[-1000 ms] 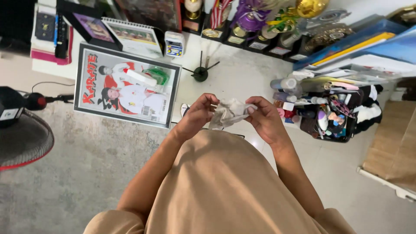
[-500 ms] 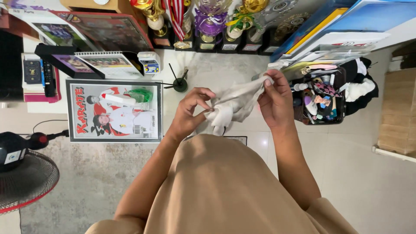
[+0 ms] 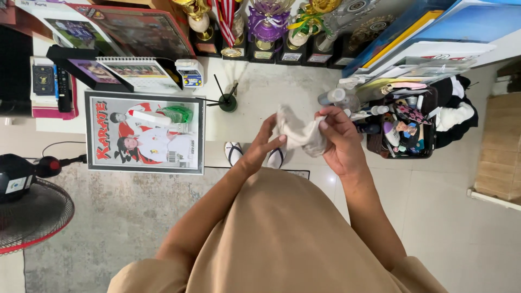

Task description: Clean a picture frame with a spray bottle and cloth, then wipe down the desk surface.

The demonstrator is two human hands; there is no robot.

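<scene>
I held the cloth (image 3: 299, 133) bunched between both hands above my sandals (image 3: 254, 154), its length running across from my left hand (image 3: 264, 146), fingers spread against it, to my right hand (image 3: 339, 138), clamped tight on its end.

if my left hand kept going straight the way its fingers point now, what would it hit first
The left hand points up and slightly right, fingers already touching the pale cloth that the right hand grips. So the cloth comes first. Beyond it, probably the bottles near the black basket, though depth is unclear.
</scene>
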